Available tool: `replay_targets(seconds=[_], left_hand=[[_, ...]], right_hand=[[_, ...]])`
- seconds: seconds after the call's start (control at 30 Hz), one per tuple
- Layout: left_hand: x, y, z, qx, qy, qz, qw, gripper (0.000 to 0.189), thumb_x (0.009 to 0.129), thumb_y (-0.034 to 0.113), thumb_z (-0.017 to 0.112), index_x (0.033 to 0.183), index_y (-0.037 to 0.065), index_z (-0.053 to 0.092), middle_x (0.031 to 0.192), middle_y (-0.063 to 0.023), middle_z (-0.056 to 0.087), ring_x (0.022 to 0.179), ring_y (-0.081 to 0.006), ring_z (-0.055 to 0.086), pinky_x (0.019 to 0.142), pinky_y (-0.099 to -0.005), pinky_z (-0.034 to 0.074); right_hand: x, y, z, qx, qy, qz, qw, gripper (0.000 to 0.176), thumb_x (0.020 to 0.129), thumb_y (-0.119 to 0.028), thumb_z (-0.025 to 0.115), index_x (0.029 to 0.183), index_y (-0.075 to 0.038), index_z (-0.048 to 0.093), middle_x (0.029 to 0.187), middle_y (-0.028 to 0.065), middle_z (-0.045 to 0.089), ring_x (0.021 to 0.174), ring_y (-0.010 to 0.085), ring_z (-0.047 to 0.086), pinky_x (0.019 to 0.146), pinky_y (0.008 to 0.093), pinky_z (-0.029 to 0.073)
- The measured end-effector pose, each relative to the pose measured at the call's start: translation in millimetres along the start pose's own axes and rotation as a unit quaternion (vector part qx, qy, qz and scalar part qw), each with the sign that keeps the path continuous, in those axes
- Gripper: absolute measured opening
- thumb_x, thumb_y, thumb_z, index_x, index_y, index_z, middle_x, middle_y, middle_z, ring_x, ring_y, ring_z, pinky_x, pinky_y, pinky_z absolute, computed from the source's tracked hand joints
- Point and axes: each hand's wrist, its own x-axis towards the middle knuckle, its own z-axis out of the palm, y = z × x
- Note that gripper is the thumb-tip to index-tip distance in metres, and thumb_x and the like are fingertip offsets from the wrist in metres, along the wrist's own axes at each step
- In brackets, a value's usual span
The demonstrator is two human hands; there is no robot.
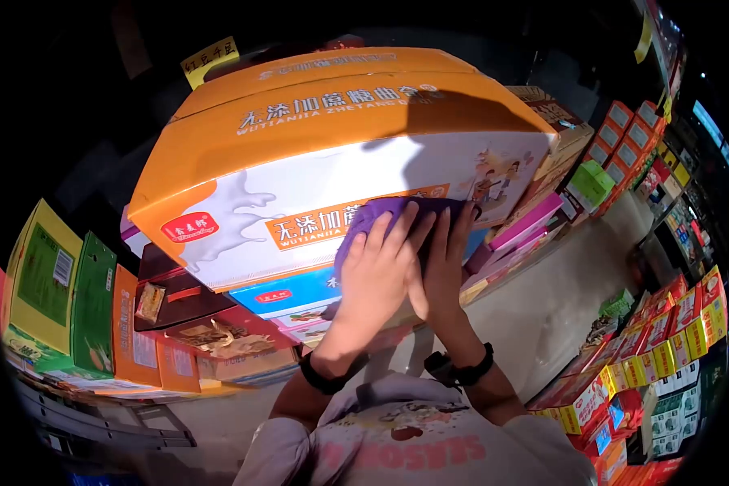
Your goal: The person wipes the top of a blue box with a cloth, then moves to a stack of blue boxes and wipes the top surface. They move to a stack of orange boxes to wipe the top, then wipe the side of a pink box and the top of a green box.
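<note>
A purple cloth [356, 235] lies bunched against the white front of a large orange and white carton [219, 174]. My left hand [379, 267] rests on the cloth with its fingers stretched out and slightly apart. Close beside it, my right hand [445, 263] presses on the cloth too, fingers extended upward. Both hands touch near the carton's lower front edge, over part of its printed orange label. The carton sits on a blue box [275, 293], which shows just below it.
To the left stand a green box [93, 300], orange boxes [134, 324] and a dark red gift box [219, 332]. Pink boxes [526, 223] are stacked to the right. Red and yellow cartons [624, 364] line the far side of the floor [543, 300].
</note>
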Motion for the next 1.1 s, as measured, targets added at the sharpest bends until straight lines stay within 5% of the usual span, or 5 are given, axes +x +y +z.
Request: replay_targets(seconds=[0.13,0.33,0.7,0.83,1.1], left_hand=[[-21.4,-34.8,-13.5,0.078,0.058,-0.067,0.993,0.047,0.080,0.027,0.050,0.126,0.020,0.047,0.138,-0.0166,0.030,0.124,-0.0427,0.024,0.095,-0.0543,0.025],[-72.9,-86.7,-44.8,0.127,0.055,-0.226,0.964,0.051,0.083,0.029,0.049,0.129,0.009,0.041,0.141,-0.0248,0.016,0.129,-0.0477,0.009,0.101,-0.0589,0.013],[-35.6,-74.0,-32.6,0.074,0.132,-0.153,0.977,0.056,0.084,0.030,0.048,0.133,0.010,0.032,0.143,-0.0258,0.003,0.125,-0.0565,-0.001,0.095,-0.0679,0.005],[-6.1,-45.0,-10.6,0.095,0.157,-0.122,0.975,0.053,0.082,0.036,0.046,0.132,0.021,0.038,0.142,-0.0210,0.020,0.128,-0.0516,0.009,0.098,-0.0634,0.002],[24.5,8.6,7.4,0.116,0.109,-0.060,0.985,0.045,0.083,0.031,0.043,0.128,0.033,0.044,0.136,0.0068,0.036,0.131,-0.0236,0.020,0.101,-0.0450,0.009]], right_hand=[[18.4,-33.3,18.0,0.046,0.033,-0.105,0.993,0.061,0.080,-0.023,0.052,0.131,0.002,0.031,0.136,0.0349,0.016,0.122,0.0562,0.018,0.100,0.0578,0.019],[18.6,-109.5,65.0,0.057,0.005,-0.155,0.986,0.050,0.077,-0.024,0.053,0.126,-0.021,0.048,0.137,0.0096,0.035,0.127,0.0274,0.029,0.105,0.0404,0.016],[39.2,-88.8,35.6,0.041,0.013,-0.119,0.992,0.046,0.081,-0.026,0.050,0.126,-0.020,0.048,0.136,0.0080,0.038,0.125,0.0257,0.032,0.106,0.0419,0.009],[50.2,-49.4,11.5,0.018,0.055,-0.116,0.992,0.048,0.074,-0.022,0.052,0.122,-0.014,0.051,0.136,0.0197,0.033,0.118,0.0404,0.035,0.090,0.0534,0.032],[38.0,-15.6,-15.8,-0.043,0.051,0.000,0.998,0.056,0.085,-0.014,0.038,0.135,0.003,0.022,0.141,0.0298,0.009,0.128,0.0489,0.011,0.103,0.0538,0.014]])
